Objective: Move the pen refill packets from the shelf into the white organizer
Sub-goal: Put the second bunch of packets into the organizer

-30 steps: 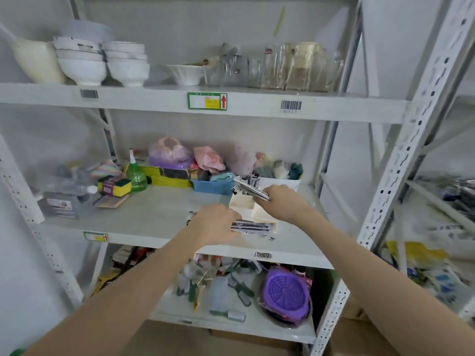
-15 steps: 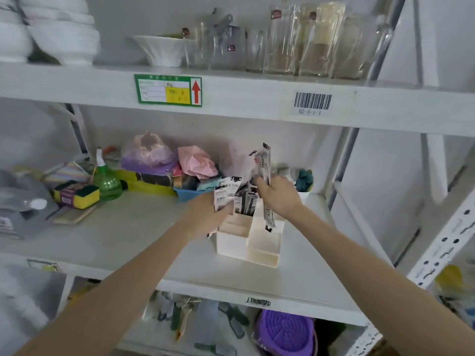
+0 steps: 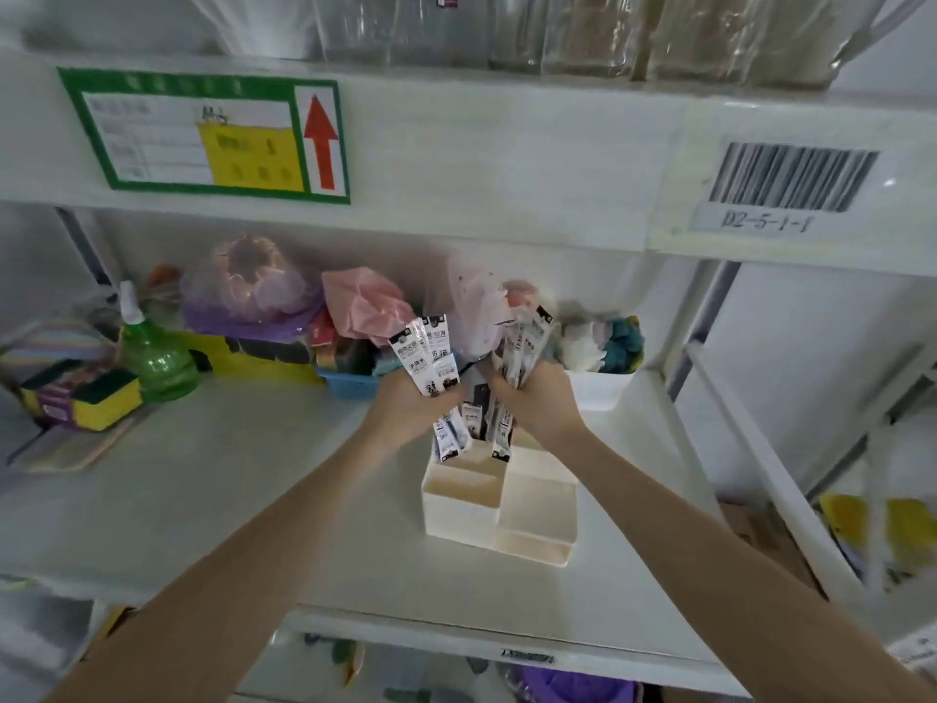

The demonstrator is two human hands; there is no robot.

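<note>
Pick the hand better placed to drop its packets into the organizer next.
Right, probably. The right hand grips packets whose lower ends already hang over the white organizer's back compartments; the left hand sits further left.

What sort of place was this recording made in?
Probably a stockroom or storage room: white metal shelving carries a barcode location tag and a green-bordered label, with mixed household goods such as sponges.
</note>
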